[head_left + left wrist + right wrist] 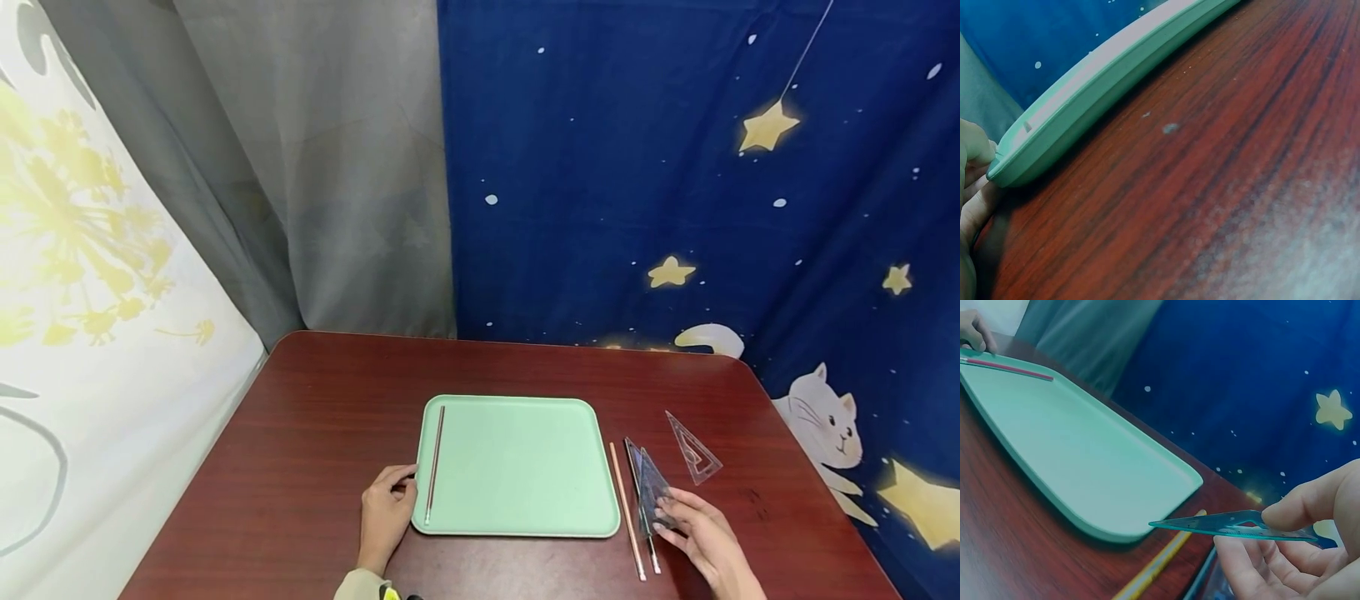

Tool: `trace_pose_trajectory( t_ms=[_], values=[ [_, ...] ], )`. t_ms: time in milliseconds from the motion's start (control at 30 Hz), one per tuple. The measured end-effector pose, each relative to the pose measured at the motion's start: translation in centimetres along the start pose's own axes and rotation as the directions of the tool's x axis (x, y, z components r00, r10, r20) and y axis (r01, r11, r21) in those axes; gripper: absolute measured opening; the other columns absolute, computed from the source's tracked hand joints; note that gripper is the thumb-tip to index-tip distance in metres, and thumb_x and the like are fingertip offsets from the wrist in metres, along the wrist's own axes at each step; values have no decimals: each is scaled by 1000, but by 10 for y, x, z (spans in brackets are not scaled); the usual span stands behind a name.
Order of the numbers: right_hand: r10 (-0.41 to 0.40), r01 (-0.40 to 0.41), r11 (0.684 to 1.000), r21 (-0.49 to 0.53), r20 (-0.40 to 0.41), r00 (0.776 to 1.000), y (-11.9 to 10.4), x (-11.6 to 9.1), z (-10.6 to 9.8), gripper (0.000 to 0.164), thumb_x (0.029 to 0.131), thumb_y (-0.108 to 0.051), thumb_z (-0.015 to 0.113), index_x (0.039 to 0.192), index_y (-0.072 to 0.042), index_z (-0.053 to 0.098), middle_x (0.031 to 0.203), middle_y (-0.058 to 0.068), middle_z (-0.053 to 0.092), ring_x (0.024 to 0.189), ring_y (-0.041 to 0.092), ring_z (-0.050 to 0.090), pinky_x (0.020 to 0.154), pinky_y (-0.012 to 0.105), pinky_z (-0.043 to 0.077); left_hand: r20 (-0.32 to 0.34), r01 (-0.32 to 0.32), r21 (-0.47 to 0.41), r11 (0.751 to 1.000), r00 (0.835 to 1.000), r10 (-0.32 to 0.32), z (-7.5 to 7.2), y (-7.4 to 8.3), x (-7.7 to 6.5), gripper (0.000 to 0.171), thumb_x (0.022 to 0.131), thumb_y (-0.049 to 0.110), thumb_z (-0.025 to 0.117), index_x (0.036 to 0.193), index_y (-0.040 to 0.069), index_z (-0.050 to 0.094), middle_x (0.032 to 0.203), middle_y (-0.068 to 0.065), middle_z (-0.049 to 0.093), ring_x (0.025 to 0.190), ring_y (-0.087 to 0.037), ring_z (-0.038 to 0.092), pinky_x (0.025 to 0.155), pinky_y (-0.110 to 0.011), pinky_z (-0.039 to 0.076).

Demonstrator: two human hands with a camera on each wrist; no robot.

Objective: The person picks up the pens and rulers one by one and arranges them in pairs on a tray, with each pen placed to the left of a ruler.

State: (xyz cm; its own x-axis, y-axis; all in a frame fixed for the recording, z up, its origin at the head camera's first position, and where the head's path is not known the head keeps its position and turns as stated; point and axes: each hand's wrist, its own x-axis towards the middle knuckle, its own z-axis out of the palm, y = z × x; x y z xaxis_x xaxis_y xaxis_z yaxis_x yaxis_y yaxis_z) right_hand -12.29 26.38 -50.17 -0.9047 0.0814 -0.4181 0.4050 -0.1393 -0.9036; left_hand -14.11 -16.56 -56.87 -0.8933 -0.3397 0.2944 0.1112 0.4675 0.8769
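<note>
My left hand [386, 512] grips the left rim of a light green tray [525, 467], near its front corner; the left wrist view shows fingers [975, 147] at the tray's edge. A dark red pencil [435, 467] lies in the tray along its left side. To the right of the tray, my right hand [701, 533] pinches a clear triangular set square [651, 487] between thumb and fingers. In the right wrist view this set square [1229, 525] is held nearly edge-on, above the table. Below it lie a light-coloured pencil [627, 508] and a darker pencil [653, 554], partly hidden.
A second clear set square [693, 454] lies on the reddish-brown table [337, 400], beyond my right hand. Behind the table hang a grey curtain [360, 208] and a blue curtain with stars [585, 167]. A white patterned cloth [90, 375] hangs at the left.
</note>
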Motion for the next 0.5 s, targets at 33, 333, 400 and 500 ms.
trace_pose_trajectory(
  t_ms=[33, 333, 400, 500],
  values=[
    [-9, 9, 1000, 3, -3, 1000, 0, 0, 2, 35, 93, -3, 49, 83, -32, 66, 87, -13, 63, 82, 2, 61, 75, 25, 55, 2, 1, 1, 1000, 1000, -1, 0, 0, 0, 22, 79, -5, 65, 95, 5, 75, 92, -2, 70, 61, 3, 56, 59, -12, 47],
    [-9, 9, 1000, -2, 12, 1000, 1, 6, 16, 26, 92, -3, 50, 92, -26, 62, 90, -10, 64, 83, 3, 61, 76, 27, 54, 6, -15, -6, 1000, 1000, 15, 0, -1, 1, 23, 79, -8, 64, 95, 4, 75, 92, -4, 70, 64, 2, 57, 59, -12, 46],
    [-6, 6, 1000, 0, 18, 1000, 1, 7, 19, 24, 92, -3, 50, 94, -24, 61, 91, -10, 63, 84, 3, 61, 77, 27, 54, 6, -21, -1, 1000, 1000, 21, 0, -1, 1, 23, 79, -8, 64, 95, 4, 75, 91, -4, 70, 65, 3, 57, 59, -11, 46],
    [-28, 28, 1000, -2, 11, 1000, 3, 8, 25, 21, 91, -2, 51, 97, -20, 60, 92, -7, 62, 83, 5, 61, 76, 27, 55, 2, -33, 3, 999, 999, 33, 0, -2, 1, 23, 79, -9, 64, 95, 4, 75, 91, -3, 69, 65, 3, 56, 59, -11, 46]
  ],
)
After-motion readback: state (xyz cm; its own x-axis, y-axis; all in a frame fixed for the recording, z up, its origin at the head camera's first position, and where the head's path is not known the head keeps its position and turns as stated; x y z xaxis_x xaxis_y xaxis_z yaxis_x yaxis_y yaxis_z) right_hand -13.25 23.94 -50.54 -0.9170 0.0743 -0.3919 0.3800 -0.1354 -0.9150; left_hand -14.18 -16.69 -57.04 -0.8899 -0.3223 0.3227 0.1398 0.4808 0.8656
